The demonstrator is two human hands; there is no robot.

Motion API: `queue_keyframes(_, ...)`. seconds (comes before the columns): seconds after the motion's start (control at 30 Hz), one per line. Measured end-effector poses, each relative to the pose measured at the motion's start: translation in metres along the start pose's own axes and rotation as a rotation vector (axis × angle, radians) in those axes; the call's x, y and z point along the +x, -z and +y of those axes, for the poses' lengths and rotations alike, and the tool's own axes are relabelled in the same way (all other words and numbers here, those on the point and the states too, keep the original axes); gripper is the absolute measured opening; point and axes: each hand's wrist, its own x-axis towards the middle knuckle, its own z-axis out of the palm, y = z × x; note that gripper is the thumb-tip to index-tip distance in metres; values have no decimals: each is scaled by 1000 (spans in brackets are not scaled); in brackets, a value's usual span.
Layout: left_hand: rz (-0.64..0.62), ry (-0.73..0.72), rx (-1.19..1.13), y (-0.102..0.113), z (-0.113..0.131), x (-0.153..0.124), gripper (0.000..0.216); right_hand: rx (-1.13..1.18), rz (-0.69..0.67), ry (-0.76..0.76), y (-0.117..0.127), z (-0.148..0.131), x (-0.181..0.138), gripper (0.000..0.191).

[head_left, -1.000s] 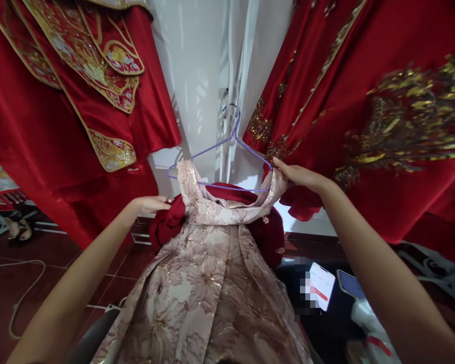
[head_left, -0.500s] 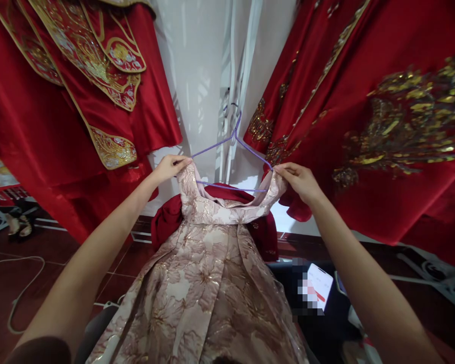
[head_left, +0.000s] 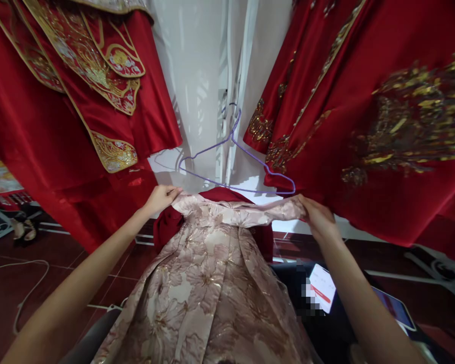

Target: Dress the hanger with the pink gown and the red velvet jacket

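A pale pink dress (head_left: 212, 273) with gold flower brocade and a dark red lining hangs down in front of me. My left hand (head_left: 160, 197) is closed on its left shoulder strap. My right hand (head_left: 316, 217) is closed on the right shoulder strap, and the neckline is stretched flat between them. Just above the dress a purple wire hanger (head_left: 235, 167) hangs bare from a hook on the white wall (head_left: 197, 76).
Red robes with gold embroidery hang at the left (head_left: 72, 101) and the right (head_left: 364, 111). A phone (head_left: 322, 288) and a tablet (head_left: 396, 308) lie on a dark surface at the lower right. A white cable (head_left: 26, 288) and sandals (head_left: 20, 230) lie on the dark red floor.
Both hands have pulled the dress's shoulder straps down and outward off the hanger. The hanger now hangs bare above the neckline.
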Motion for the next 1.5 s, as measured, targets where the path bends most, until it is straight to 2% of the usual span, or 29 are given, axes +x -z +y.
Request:
queue_keyframes(0.1, 21, -172, 2, -7, 38, 3, 38, 5, -32, -19, 6, 3, -20, 28)
queue_keyframes(0.2, 57, -350, -99, -16, 76, 16, 32, -14, -122, 8, 7, -1, -35, 27)
queue_keyframes(0.3, -31, -460, -182, -34, 98, 31, 32, 2, -163, 45, 6, -8, -44, 25)
queue_keyframes(0.4, -171, -514, -176, -55, 102, 40, 33, 18, -132, 73, 4, -12, -47, 23)
queue_keyframes(0.5, -195, -506, -110, -65, 98, 37, 37, 45, -31, 101, 2, -14, -47, 23)
queue_keyframes(0.63, -138, -509, -24, -52, 91, 25, 37, 55, 53, 150, -3, -19, -47, 24)
queue_keyframes(0.77, -91, -512, 83, -31, 84, 15, 33, -26, 58, 221, -10, -30, -44, 21)
queue_keyframes(0.9, -89, -502, 132, -27, 84, 12, 30, -64, 41, 342, -27, -48, -33, 27)
queue_keyframes(1.0, -98, -509, 117, -38, 94, 13, 30, -163, 18, 502, -45, -65, -25, 29)
queue_keyframes(1.1, -135, -542, 16, -55, 112, 16, 32, -361, 54, 673, -64, -81, -19, 31)
queue_keyframes(1.2, -141, -555, -83, -72, 131, 18, 33, -543, 78, 778, -81, -91, -15, 31)
queue_keyframes(1.37, -104, -508, -128, -87, 149, 17, 34, -729, 25, 823, -103, -86, -9, 25)
queue_keyframes(1.5, -94, -531, -189, -75, 146, 14, 33, -753, -8, 845, -107, -79, -2, 29)
